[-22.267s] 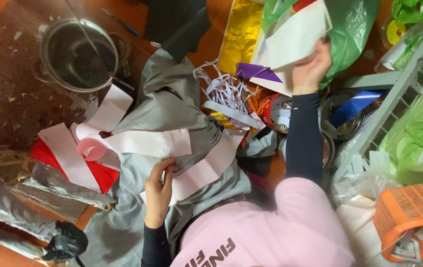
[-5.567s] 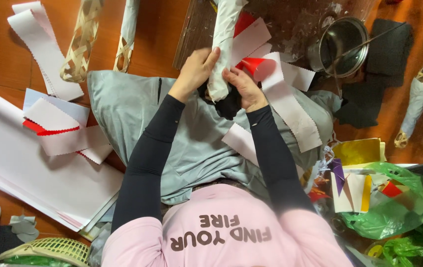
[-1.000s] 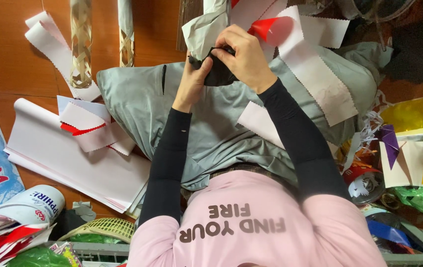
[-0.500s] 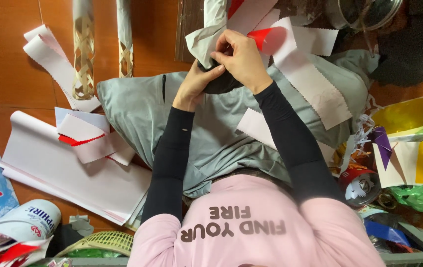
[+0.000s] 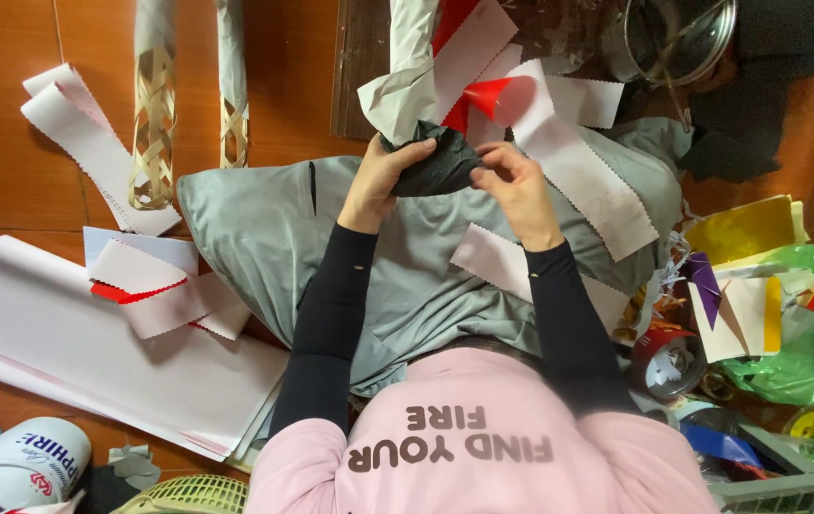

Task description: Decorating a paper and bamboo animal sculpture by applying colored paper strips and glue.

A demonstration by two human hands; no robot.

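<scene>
Crumpled black plastic bag (image 5: 437, 167): pinched by left hand (image 5: 383, 181) and right hand (image 5: 516, 186), below paper-wrapped roll (image 5: 405, 67); wrapping apparently unfinished, white scalloped strips (image 5: 574, 167) loose.

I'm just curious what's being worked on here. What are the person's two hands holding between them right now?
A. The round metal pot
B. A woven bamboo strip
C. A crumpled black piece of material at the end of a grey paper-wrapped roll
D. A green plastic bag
C: both the left hand and the right hand pinch the crumpled black piece of material, just below the end of the grey paper-wrapped roll; the round metal pot stands apart at the upper right.
</scene>
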